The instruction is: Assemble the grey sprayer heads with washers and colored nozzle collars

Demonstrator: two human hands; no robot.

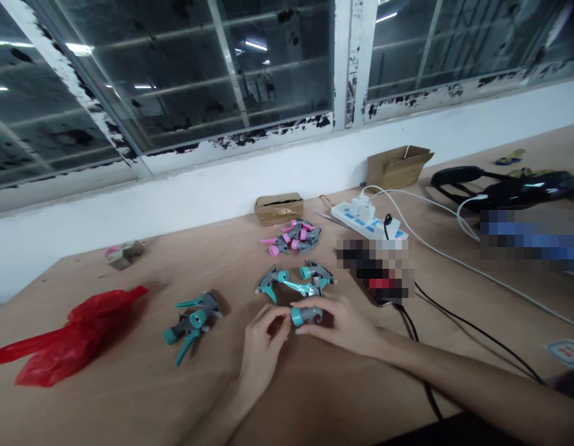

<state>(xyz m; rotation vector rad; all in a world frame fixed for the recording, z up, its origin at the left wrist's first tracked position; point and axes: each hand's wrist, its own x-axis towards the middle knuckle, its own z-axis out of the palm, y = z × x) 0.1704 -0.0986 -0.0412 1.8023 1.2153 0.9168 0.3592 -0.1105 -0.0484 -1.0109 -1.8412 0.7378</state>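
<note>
My right hand point(340, 325) is closed around a grey and teal trigger spray head point(310, 316), its teal collar facing left. The thumb and forefinger of my left hand point(263, 337) pinch together just left of that collar; whatever sits between them is too small or hidden to name. Right behind my hands lie several teal and grey spray heads point(302, 286). Farther back is a pile of pink and grey spray heads point(299, 236). Two or so more teal and grey spray heads point(194, 322) rest to the left of my left hand.
A red plastic bag point(77, 337) lies at the left. Along the wall stand a small carton point(278, 209) and an open cardboard box point(398, 167). A white power strip point(368, 222) with cables, a blurred-out phone-like item point(375, 275) and a black glossy object point(524, 186) occupy the right.
</note>
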